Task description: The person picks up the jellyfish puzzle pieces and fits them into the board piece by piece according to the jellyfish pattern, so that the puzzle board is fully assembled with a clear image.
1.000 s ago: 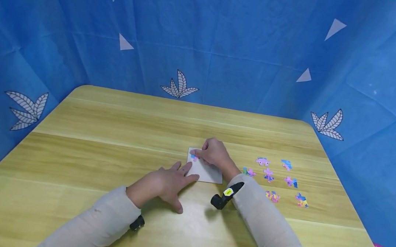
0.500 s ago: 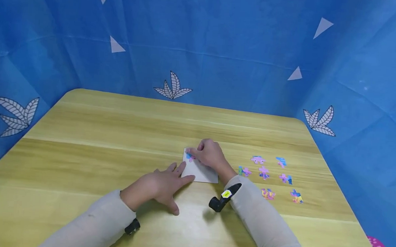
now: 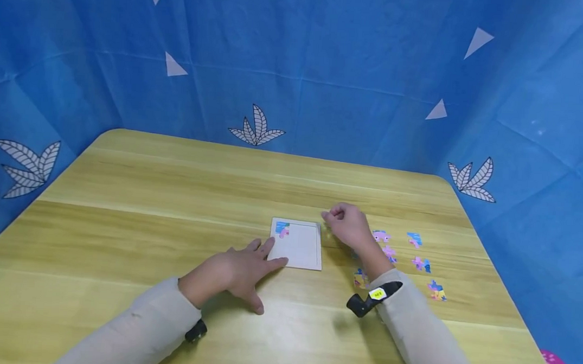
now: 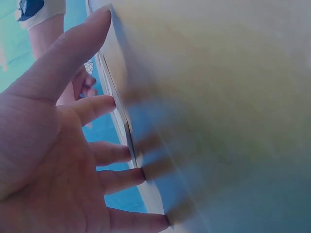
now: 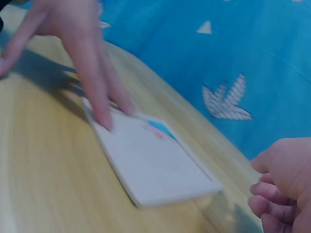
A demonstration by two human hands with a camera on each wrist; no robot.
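Likely early assembly: spread left hand [image 3: 241, 272] steadies jigsaw tray [image 3: 301, 249]; seemingly empty, half-curled right hand [image 3: 350, 227] should fetch a lower-right piece [image 3: 435, 290].

Square white puzzle tray [image 3: 300, 250], card-like, smooth, matt; under fingertips of left grip [image 3: 241, 272]. Small pink-and-blue jigsaw pieces [image 3: 414, 240], printed card by appearance; right of right grip [image 3: 349, 226]. Yellow-brown table [image 3: 174, 193], wood-grained, smooth, soft sheen beside left grip. Blue patterned backdrop [image 3: 295, 90], creased cloth; beyond both grips. Beige sleeve [image 3: 138, 324], matt fabric; behind left grip.
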